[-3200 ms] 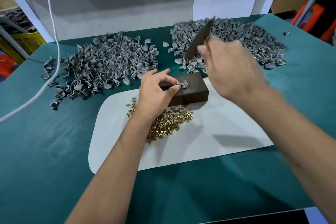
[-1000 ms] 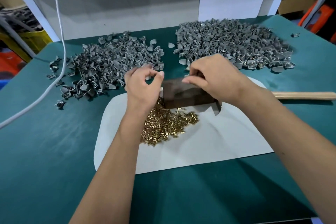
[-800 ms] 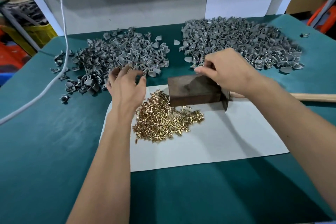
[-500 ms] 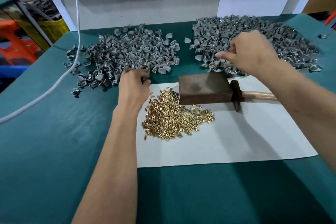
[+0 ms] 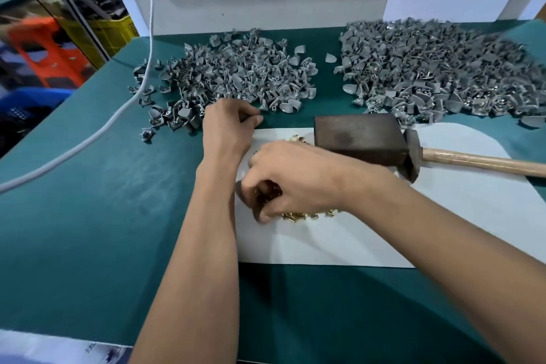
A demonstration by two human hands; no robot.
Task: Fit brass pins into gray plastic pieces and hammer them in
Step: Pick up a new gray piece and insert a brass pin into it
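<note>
The brass pins (image 5: pixel 298 216) are lying in a small heap on the white sheet (image 5: pixel 384 230), mostly being covered by the right hand (image 5: pixel 292 183), which is being held palm down over them with its fingers curled into the heap; whether a pin is being pinched cannot be told. The left hand (image 5: pixel 227 127) is being rested at the near edge of the left pile of gray plastic pieces (image 5: pixel 233 77), its fingers curled and thumb drawn against the forefinger; what is being held inside, if anything, is hidden. A second, larger pile of gray pieces (image 5: pixel 437 68) is lying to the right, well apart from the first. Just beside the pins, a dark metal block (image 5: pixel 359 137) is being kept on the sheet, and the hammer (image 5: pixel 413 154) is lying with its head touching the block's right end, its wooden handle pointing right. Everything is being borne by the green table (image 5: pixel 103 201), across which a white cable (image 5: pixel 88 139) is trailing at the left.
</note>
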